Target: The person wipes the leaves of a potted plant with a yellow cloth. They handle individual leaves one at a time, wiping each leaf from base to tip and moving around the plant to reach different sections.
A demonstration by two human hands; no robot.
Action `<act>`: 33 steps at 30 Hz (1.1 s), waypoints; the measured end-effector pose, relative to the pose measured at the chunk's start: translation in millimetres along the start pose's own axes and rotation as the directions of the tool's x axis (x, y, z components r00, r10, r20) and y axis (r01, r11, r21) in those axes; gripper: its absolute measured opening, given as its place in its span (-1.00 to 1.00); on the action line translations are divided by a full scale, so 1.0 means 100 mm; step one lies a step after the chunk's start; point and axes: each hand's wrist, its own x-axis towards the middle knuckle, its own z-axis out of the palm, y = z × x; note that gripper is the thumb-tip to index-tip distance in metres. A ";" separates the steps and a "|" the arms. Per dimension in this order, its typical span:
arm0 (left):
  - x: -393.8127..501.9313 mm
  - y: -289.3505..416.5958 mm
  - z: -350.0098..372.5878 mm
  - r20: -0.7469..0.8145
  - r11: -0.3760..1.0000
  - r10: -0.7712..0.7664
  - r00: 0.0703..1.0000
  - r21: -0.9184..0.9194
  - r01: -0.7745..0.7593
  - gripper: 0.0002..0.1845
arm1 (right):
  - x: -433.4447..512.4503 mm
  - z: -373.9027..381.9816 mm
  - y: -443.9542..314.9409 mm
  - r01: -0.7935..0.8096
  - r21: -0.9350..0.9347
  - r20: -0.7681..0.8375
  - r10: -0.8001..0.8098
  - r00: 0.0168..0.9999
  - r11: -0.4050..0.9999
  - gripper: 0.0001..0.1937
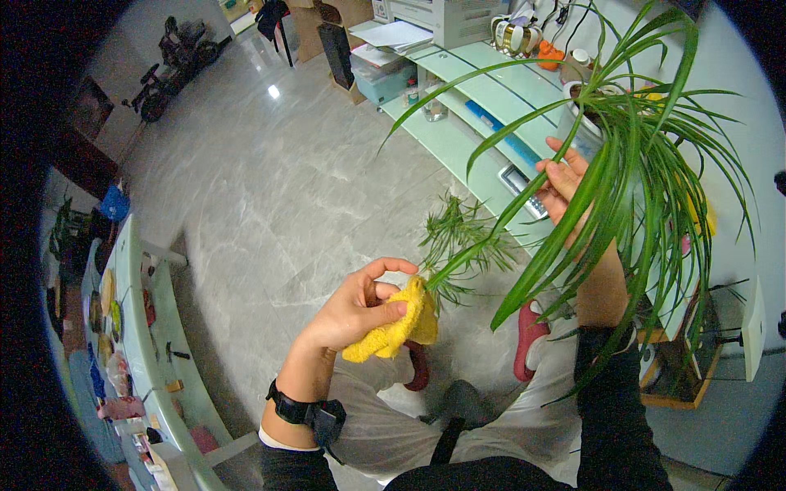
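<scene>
My left hand (362, 310) grips a yellow cloth (399, 328), which is folded around the lower end of a long green leaf (509, 212). Higher up, the fingers of my right hand (565, 184) hold the same leaf. It belongs to a spider plant (614, 166) with many arching leaves, growing from a white pot (568, 92) on a glass-topped desk. Some leaves hang in front of my right wrist and forearm. Below the leaf, small plantlets (457, 230) dangle over the floor; whether the cloth touches them I cannot tell.
The desk (522, 80) carries a printer (454, 21), an orange figurine (549, 55) and a gold-and-white object (517, 37). A calculator (522, 190) rests on its lower shelf. On my left stands a cluttered glass table (138, 301). A child's ride-on vehicle (175, 70) stands far left.
</scene>
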 end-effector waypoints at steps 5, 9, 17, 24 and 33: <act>-0.04 -0.07 -0.22 -0.065 0.995 0.030 0.997 -0.096 -0.036 -0.45 | 0.01 -0.03 -0.01 0.030 -0.032 0.023 -0.029 0.999 0.999 -0.53; -0.06 -0.11 -0.37 -0.131 0.992 0.059 0.990 -0.100 -0.072 -0.48 | 0.07 -0.06 -0.03 0.043 0.008 -0.035 -0.043 0.998 0.999 -0.54; -0.08 -0.18 -0.63 -0.244 0.989 0.087 0.966 -0.095 -0.113 -0.59 | 0.09 -0.08 -0.01 0.096 -0.008 0.024 -0.095 0.995 0.995 -0.53; -0.02 -0.29 -0.88 -0.473 0.992 0.066 0.879 -0.066 -0.110 -0.63 | 0.06 -0.15 -0.07 0.106 0.091 -0.066 -0.100 0.993 0.990 -0.57; 0.46 -0.42 -0.69 -0.312 0.919 0.121 0.942 -0.323 -0.225 -0.78 | 0.21 -0.22 0.22 0.001 0.207 -0.093 0.018 0.996 0.978 -0.62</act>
